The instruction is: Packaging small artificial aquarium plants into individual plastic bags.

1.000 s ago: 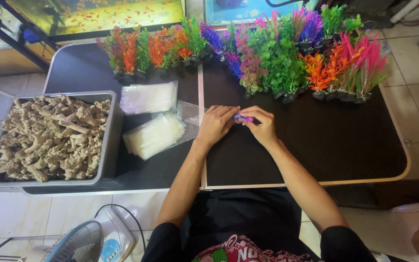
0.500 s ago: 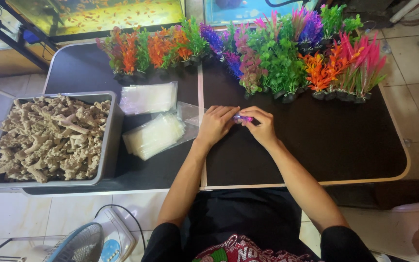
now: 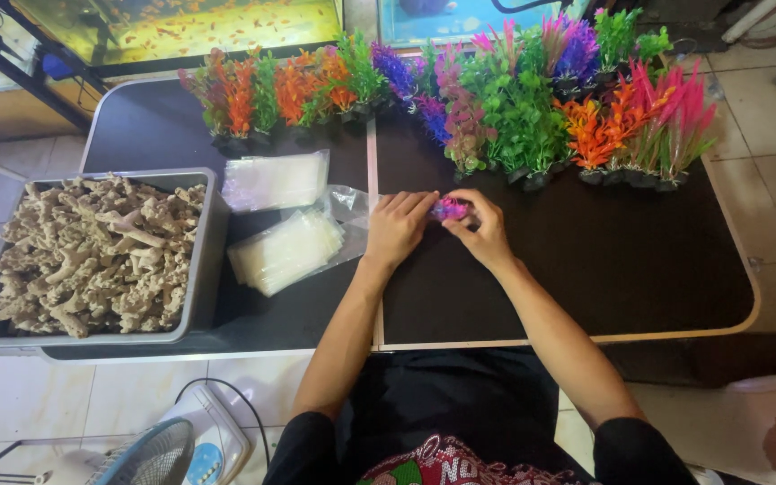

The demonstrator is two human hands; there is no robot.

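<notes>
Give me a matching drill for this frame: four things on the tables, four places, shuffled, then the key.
Things:
1. grey tub of pale coral pieces
2. stacks of clear plastic bags
3. small pink-purple plant
4. row of colourful artificial plants

Places:
A. along the far edge of the tables
B. between the left hand and right hand
C. far left end
D. between the tub and the left hand

Pairs: 1-C, 2-D, 3-B, 4-A

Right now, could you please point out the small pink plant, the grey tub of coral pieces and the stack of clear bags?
pink plant (image 3: 450, 208), head view, tuft between the hands.
grey tub (image 3: 204, 260), head view, right wall.
clear bags (image 3: 286, 251), head view, stack's middle.
</notes>
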